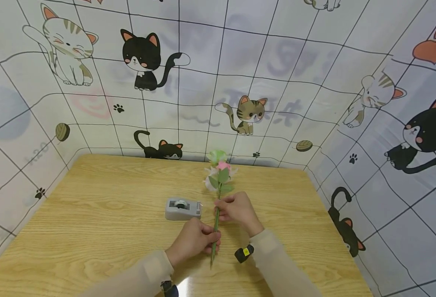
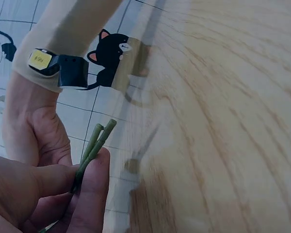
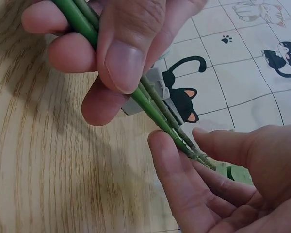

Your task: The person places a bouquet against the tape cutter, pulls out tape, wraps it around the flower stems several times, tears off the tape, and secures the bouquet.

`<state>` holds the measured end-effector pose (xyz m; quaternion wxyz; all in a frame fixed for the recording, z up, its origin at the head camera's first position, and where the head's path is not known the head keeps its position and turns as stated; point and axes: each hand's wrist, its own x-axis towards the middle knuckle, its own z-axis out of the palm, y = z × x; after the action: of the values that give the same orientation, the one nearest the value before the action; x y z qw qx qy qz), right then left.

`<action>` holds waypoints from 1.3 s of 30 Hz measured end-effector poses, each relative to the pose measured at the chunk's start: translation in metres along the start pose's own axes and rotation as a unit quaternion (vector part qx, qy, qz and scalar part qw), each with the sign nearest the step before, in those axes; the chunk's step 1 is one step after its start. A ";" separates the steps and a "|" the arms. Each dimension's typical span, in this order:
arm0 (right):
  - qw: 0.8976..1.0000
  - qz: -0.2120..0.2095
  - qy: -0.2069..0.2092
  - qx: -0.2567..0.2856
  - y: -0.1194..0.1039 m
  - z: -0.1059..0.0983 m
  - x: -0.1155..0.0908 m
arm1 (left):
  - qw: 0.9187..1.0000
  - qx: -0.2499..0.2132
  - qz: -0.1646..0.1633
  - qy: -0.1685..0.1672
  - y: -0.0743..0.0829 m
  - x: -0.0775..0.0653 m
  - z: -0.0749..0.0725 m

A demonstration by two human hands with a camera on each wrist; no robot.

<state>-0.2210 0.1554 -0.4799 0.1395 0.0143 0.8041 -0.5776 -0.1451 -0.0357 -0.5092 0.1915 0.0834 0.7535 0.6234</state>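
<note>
A small bunch of flowers stands out over the wooden table in the head view: a green bloom [image 1: 216, 157], a pink one [image 1: 224, 166] and a pale whitish one [image 1: 210, 182], with green leaves [image 1: 223, 176] below. My right hand [image 1: 239, 211] pinches the green stems [image 3: 160, 114] just under the leaves. Lower down, my left hand [image 1: 195, 240] holds the same stems between thumb and fingers. The cut stem ends [image 2: 106, 127] stick out past the left fingertips. Left of the stems sits a grey tape dispenser [image 1: 172, 213] with a roll in it.
The wooden table [image 1: 114, 214] reaches back to a white cloth backdrop [image 1: 199, 49] printed with cats and grid lines, which also hangs at both sides. Each wrist wears a dark camera band, such as the right one [image 1: 244, 253].
</note>
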 end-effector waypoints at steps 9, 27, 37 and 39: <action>1.000 0.003 0.020 -0.014 -0.006 0.008 0.001 | 0.998 0.051 0.013 0.026 0.002 -0.002 0.000; 0.999 0.018 -0.010 0.029 0.004 0.006 0.011 | 0.996 -0.061 -0.006 -0.063 -0.018 0.003 -0.019; 0.994 0.046 -0.059 0.083 0.009 0.002 0.015 | 0.975 -0.187 -0.086 -0.087 -0.014 0.002 -0.018; 0.993 0.051 -0.065 0.089 0.008 0.001 0.013 | 0.974 -0.193 -0.090 -0.082 -0.011 0.002 -0.017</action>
<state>-0.2321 0.1555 -0.4912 0.2194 0.0302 0.7368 -0.6388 -0.1520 -0.0528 -0.5181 0.3203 0.0280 0.6048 0.7286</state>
